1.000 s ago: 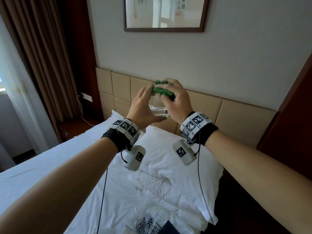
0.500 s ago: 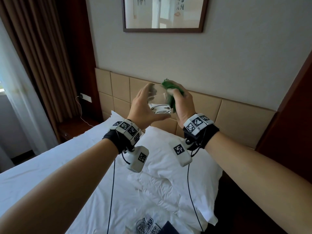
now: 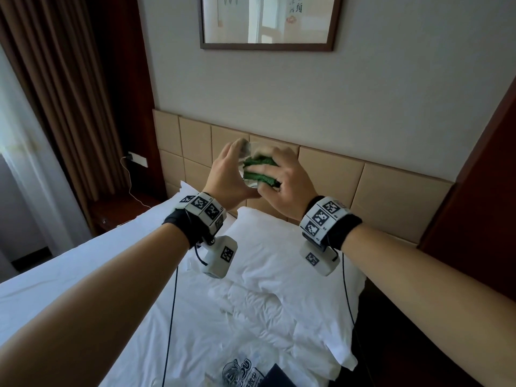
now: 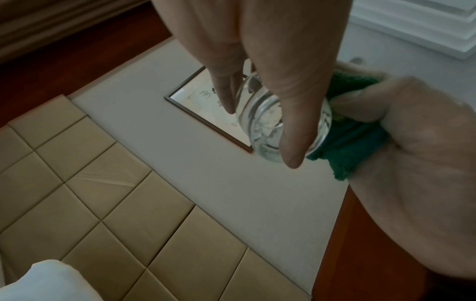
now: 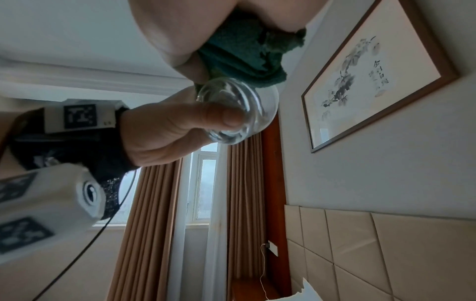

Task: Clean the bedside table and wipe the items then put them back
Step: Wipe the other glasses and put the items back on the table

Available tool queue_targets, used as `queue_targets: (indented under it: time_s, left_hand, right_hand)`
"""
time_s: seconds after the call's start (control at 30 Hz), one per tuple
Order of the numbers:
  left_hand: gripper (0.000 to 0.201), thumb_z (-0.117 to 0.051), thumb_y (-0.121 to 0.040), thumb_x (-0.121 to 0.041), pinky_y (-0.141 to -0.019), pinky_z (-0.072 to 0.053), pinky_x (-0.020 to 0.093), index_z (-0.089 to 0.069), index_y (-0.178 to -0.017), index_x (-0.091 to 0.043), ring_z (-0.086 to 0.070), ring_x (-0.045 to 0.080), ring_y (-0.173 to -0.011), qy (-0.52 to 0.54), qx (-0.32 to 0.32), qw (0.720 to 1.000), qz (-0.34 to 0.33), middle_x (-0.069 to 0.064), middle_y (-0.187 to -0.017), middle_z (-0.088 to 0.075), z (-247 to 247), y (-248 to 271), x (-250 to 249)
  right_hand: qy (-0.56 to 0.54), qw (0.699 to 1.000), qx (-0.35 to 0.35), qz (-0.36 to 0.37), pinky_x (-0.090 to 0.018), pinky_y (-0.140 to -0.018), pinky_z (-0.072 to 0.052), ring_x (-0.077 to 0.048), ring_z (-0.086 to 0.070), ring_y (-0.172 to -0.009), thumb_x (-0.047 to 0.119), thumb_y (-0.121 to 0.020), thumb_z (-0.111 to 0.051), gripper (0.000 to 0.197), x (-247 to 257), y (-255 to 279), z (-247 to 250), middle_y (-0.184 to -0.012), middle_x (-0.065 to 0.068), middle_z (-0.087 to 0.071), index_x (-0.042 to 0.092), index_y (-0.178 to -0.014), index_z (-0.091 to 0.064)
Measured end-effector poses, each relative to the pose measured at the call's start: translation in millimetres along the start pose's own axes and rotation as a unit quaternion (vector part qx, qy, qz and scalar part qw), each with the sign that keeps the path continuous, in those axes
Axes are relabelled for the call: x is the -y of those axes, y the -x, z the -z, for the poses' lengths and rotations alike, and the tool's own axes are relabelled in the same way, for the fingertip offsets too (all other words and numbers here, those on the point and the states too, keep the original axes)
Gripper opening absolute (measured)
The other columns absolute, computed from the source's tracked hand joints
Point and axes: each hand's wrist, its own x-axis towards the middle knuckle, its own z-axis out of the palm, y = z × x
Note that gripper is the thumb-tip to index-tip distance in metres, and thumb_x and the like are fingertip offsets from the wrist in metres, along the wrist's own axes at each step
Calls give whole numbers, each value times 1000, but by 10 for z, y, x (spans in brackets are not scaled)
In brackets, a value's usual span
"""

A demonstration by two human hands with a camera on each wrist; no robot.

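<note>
The left hand point(image 3: 229, 174) grips a clear drinking glass point(image 4: 280, 126), thumb on one side and fingers curled round the other, and holds it in the air above the pillow point(image 3: 279, 263) with its thick base turned toward the person. The right hand point(image 3: 284, 188) clutches a folded green cloth point(image 3: 258, 171), fingers and thumb bunched round it, and presses it against the right side of the glass. The cloth touches the glass wall. Whether any part of it reaches inside cannot be told.

Step in hand: wiping one item taken from the bedside table. Judged from the grip, the outside wall is being rubbed.

Next move: it probably calls for turning the glass within the left hand so that the unwiped wall meets the cloth. Keep a firm hold, because smooth glass may slip. Afterwards the glass must go back on the table, which is not in sight near the hands.

Beyond the hands stand the padded headboard point(image 3: 391, 191) and a framed picture point(image 3: 268, 20) on the wall. On the near part of the white bed point(image 3: 83, 261) lie a printed plastic bag point(image 3: 245, 375) and a dark flat item.
</note>
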Motion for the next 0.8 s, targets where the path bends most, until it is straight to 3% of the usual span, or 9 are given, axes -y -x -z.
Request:
queue_targets:
  time_s: [0.13, 0.2, 0.3, 0.4, 0.57, 0.63, 0.7, 0.8]
  left_hand:
    - [105, -94, -51, -35, -89, -34, 0, -43, -138, -7, -50, 6, -106, -4, 12, 1000, -20, 0, -123, -53, -64, 31, -28]
    - [108, -95, -50, -33, -89, -33, -2, -41, -141, -6, -51, 7, -109, 4, 6, 1000, -22, 0, -125, -52, -83, 32, -32]
    - [105, -93, -51, -32, -88, -33, -1, -42, -139, -6, -50, 7, -106, 1, -2, 1000, -21, 0, -123, -52, -75, 8, -11]
    - [98, -91, -50, -35, -88, -37, 10, -46, -133, -7, -51, 9, -100, -5, -5, 1000, -8, 0, -116, -53, -28, -23, 36]
    - [92, -92, -51, -33, -84, -30, -1, -48, -128, -9, -52, 13, -101, -5, -15, 1000, -12, 2, -112, -54, -11, -51, 96]
    - [96, -93, -51, -33, -87, -34, 3, -46, -131, -9, -53, 14, -102, -19, -16, 999, -23, 1, -114, -54, -5, -45, 99]
    - [98, -92, -52, -33, -94, -45, 20, -45, -134, -9, -54, 16, -105, -24, -10, 999, -35, 2, -118, -53, 15, -27, 99]
    - [101, -92, -54, -33, -97, -49, 39, -43, -138, -9, -53, 20, -112, -35, 0, 998, -56, 5, -126, -51, 38, 14, 82]
  right_hand:
    - [4, 998, -41, -57, -20, -101, -36, -24, -50, -109, 20, -85, -54, 33, -8, -137, -9, -118, -6, -59, 8, -111, -72]
    - [-7, 995, -56, -82, -15, -101, -33, -23, -50, -109, 16, -84, -56, 32, -23, -194, -17, -117, -5, -59, 7, -110, -72]
    - [-3, 997, -47, -64, -21, -101, -36, -23, -50, -109, 15, -85, -56, 31, -30, -185, -33, -116, -4, -60, 9, -110, -72]
    - [-3, 1000, -11, -7, -31, -102, -37, -27, -50, -110, 13, -83, -57, 29, -31, -94, -62, -119, -1, -62, 11, -106, -74]
    - [-24, 1000, -8, 13, -30, -98, -39, -23, -50, -107, 12, -81, -55, 27, -60, -18, -67, -116, 5, -65, 14, -97, -76]
    - [-13, 999, -47, -18, -30, -93, -42, -23, -52, -103, 15, -83, -55, 25, -67, -12, -94, -113, 3, -66, 12, -96, -76]
    - [-28, 990, -104, -96, -29, -92, -46, -21, -55, -103, 15, -84, -53, 28, -74, -9, -117, -113, -1, -65, 9, -101, -74]
    - [-143, 944, -145, -260, -24, -95, -48, -6, -58, -103, 9, -89, -55, 28, -105, -28, -105, -116, -5, -64, 9, -113, -69]
